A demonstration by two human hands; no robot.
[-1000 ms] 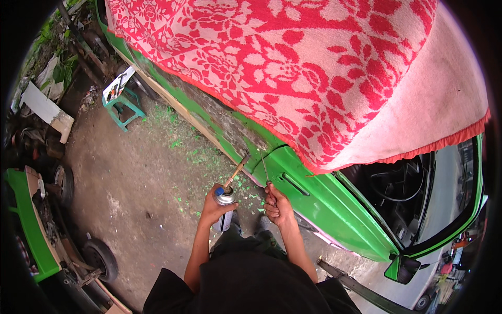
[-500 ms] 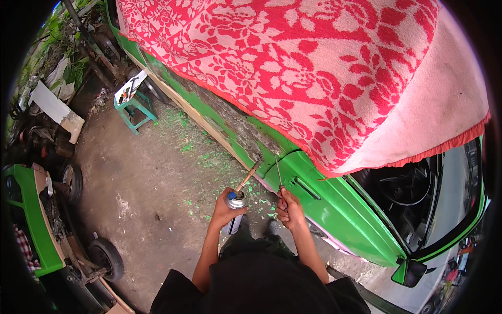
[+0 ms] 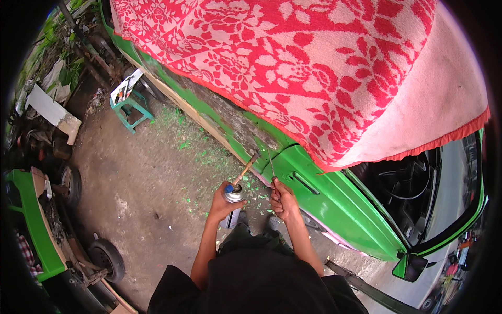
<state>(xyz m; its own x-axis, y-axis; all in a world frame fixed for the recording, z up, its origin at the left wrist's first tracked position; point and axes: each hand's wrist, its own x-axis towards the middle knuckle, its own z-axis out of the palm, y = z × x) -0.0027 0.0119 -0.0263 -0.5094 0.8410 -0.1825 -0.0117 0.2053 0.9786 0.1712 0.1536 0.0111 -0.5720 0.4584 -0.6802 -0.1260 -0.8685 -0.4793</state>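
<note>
Stool (image 3: 125, 102): stood at left. Left hand (image 3: 219, 205): fingers wrapped round torch (image 3: 234, 195), its nozzle angled at scraped panel (image 3: 230, 118). Slim tool (image 3: 272, 168): gripped in curled fingers of right hand (image 3: 284, 201); tip held at panel, contact not discernible. Floral cloth (image 3: 293, 68): draped above. Green door (image 3: 334, 209): positioned beside right hand.
</note>
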